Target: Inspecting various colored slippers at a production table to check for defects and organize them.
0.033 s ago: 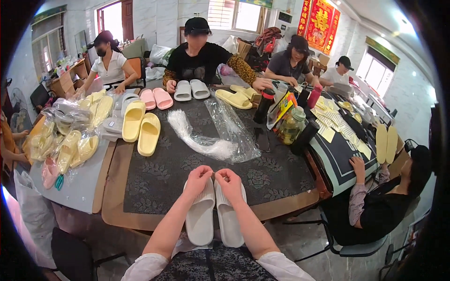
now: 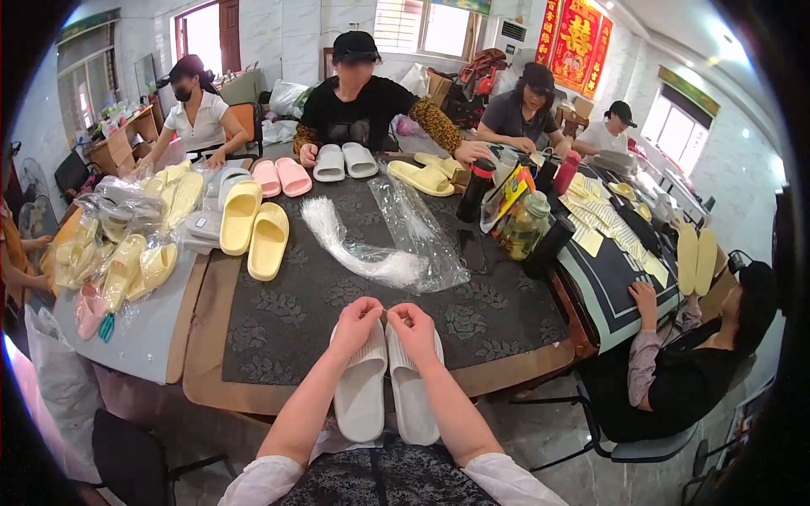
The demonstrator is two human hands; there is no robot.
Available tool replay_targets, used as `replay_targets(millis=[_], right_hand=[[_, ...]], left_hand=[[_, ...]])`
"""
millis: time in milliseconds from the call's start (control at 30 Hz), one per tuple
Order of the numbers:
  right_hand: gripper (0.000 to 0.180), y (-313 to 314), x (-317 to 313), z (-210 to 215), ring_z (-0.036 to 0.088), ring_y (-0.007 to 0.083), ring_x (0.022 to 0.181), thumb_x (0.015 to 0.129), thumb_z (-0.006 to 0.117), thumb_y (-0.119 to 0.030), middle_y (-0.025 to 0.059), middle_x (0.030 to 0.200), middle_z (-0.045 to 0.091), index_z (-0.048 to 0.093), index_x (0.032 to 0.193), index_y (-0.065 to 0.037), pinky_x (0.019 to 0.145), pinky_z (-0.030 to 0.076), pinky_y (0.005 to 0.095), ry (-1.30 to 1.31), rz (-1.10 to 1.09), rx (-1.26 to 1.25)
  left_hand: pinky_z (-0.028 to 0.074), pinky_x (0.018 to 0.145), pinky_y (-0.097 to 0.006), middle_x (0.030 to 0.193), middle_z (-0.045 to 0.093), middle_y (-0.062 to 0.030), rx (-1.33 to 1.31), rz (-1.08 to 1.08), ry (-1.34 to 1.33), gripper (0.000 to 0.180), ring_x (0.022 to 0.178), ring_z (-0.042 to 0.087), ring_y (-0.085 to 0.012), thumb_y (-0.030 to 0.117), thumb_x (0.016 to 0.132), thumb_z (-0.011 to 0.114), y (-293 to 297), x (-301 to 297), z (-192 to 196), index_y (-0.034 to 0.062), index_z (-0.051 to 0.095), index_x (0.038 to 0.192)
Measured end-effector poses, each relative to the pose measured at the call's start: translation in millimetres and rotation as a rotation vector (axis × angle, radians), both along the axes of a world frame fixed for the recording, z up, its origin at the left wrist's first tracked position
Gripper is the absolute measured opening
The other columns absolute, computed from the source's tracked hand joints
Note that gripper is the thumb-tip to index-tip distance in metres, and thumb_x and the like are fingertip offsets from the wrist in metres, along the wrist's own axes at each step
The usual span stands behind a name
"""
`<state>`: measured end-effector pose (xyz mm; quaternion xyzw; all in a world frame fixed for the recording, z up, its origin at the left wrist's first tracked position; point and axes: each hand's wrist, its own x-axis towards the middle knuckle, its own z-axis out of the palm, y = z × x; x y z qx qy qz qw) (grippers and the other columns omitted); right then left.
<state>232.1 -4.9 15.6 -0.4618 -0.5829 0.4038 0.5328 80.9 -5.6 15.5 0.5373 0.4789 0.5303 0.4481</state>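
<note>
Just in front of me, a pair of light grey slide slippers stands at the table's near edge, the left slipper (image 2: 359,401) and the right slipper (image 2: 416,406) side by side, toes pointing away. Over their ribbed straps, my left hand (image 2: 358,327) and my right hand (image 2: 413,332) meet fingertip to fingertip, each closed in a pinch. Whatever lies between the fingers is too small to make out. Beyond them lies a curved bundle of thin, clear white strands (image 2: 375,263), with a clear plastic sleeve (image 2: 418,223) behind it.
Yellow slippers (image 2: 242,217), pink slippers (image 2: 294,177) and another grey pair (image 2: 330,164) line the far left. Bagged slippers (image 2: 126,266) fill the left table. A phone (image 2: 471,250), glass jar (image 2: 526,229) and black bottle (image 2: 550,246) stand right. Several people sit around the tables.
</note>
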Motion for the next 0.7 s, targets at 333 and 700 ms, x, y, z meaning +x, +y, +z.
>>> replay_targets(millis=[333, 700], right_hand=[[0.009, 0, 1, 1, 0.043, -0.0002, 0.06, 0.085, 0.068, -0.013, -0.0073, 0.073, 0.06, 0.068, 0.089, -0.005, 0.054, 0.036, 0.0191, 0.043, 0.014, -0.024], [0.007, 0, 0, 3, 0.043, -0.0005, 0.062, 0.086, 0.068, -0.01, -0.0082, 0.075, 0.058, 0.067, 0.091, -0.005, 0.056, 0.037, 0.0175, 0.03, 0.039, -0.027]], left_hand=[[0.04, 0.066, -0.021, 0.078, 0.056, 0.0055, 0.072, 0.024, -0.009, 0.01, 0.073, 0.048, -0.0044, 0.011, 0.089, 0.062, -1, 4, 2, 0.0027, 0.063, 0.093], [0.045, 0.07, -0.025, 0.08, 0.061, -0.0001, 0.033, 0.042, 0.018, 0.012, 0.076, 0.054, -0.0087, 0.012, 0.087, 0.062, -5, 2, 7, 0.0018, 0.063, 0.094]])
